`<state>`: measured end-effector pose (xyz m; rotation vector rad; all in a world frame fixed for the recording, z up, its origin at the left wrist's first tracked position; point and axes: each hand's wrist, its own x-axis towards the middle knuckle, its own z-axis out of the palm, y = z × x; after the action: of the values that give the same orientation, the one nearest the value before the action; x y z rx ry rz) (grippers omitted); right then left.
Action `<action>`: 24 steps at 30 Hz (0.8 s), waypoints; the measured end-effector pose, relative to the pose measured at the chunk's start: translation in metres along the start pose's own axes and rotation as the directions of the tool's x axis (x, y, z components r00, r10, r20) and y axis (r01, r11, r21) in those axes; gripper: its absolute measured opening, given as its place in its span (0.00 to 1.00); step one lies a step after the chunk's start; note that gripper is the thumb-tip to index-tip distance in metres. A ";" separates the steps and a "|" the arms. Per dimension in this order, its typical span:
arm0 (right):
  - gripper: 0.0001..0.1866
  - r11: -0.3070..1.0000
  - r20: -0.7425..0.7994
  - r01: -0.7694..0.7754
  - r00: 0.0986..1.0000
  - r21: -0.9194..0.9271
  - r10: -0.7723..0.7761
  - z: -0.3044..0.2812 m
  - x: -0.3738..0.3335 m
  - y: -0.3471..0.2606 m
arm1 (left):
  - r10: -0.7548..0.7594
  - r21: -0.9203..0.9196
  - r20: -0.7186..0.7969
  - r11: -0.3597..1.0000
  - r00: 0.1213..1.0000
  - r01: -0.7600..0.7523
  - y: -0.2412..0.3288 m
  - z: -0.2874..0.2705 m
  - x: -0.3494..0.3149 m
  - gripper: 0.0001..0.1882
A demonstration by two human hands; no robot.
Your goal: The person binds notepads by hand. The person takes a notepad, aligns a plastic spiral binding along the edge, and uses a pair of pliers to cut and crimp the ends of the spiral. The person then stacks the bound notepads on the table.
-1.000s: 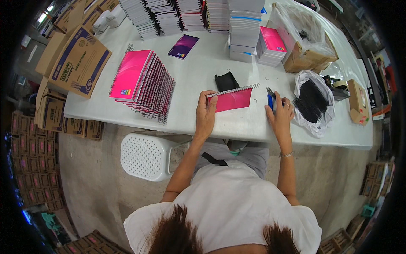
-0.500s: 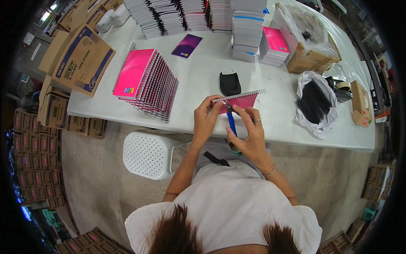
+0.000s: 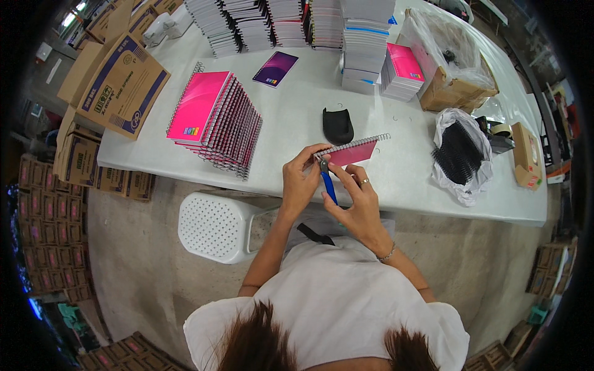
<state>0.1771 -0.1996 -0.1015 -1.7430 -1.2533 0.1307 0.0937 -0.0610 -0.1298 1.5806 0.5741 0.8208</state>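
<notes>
My left hand [image 3: 299, 185] is closed on the left end of a pink spiral notebook [image 3: 355, 154], its wire coil along the far edge. Closed around blue-handled pliers [image 3: 328, 185], my right hand [image 3: 360, 211] keeps the metal jaws at the coil's left end, close to my left fingertips. Whether the jaws grip the wire is too small to tell. Just beyond the notebook lies a black curved pouch-like piece [image 3: 338, 127]. To the left stands a tall stack of pink spiral notebooks [image 3: 201, 105].
Tall stacks of bound pages [image 3: 284, 25] line the table's far side, near a purple notebook [image 3: 275, 68]. On the right are a bag of black coils [image 3: 459, 153], a carton with plastic [image 3: 458, 89] and a tape dispenser [image 3: 500, 137]. A white stool [image 3: 213, 227] stands below the table's near edge.
The pliers' jaws have shifted left and slightly down to the coil's end. My right hand has moved a little left and nearer to me, while the left barely moves.
</notes>
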 end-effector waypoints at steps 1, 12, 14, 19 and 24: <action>0.31 1.000 0.004 -0.006 1.000 0.002 0.006 0.000 0.000 -0.001 | -0.007 0.006 0.001 1.000 1.000 0.007 0.003 0.000 0.000 0.14; 0.25 0.905 0.218 -0.229 0.963 0.358 0.157 -0.007 0.003 -0.008 | 0.061 0.211 -0.054 0.976 0.997 -0.049 0.014 0.002 -0.008 0.16; 0.19 0.115 0.603 -0.650 0.747 0.751 0.281 -0.026 0.013 -0.014 | 0.205 0.310 -0.060 0.934 0.977 -0.177 0.017 0.008 -0.014 0.17; 0.20 0.298 0.628 -0.649 0.758 0.700 0.175 -0.045 0.020 -0.012 | 0.178 0.385 -0.057 0.912 0.982 -0.143 0.046 0.003 -0.008 0.18; 0.23 0.996 0.234 -0.005 0.972 0.090 -0.017 -0.065 0.036 0.030 | 0.417 0.332 -0.363 0.893 0.833 -0.303 0.110 -0.038 0.009 0.20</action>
<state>0.2508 -0.2130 -0.0732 -1.6813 -1.3995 0.3942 0.0608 -0.0489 -0.0183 1.7924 0.7268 1.4573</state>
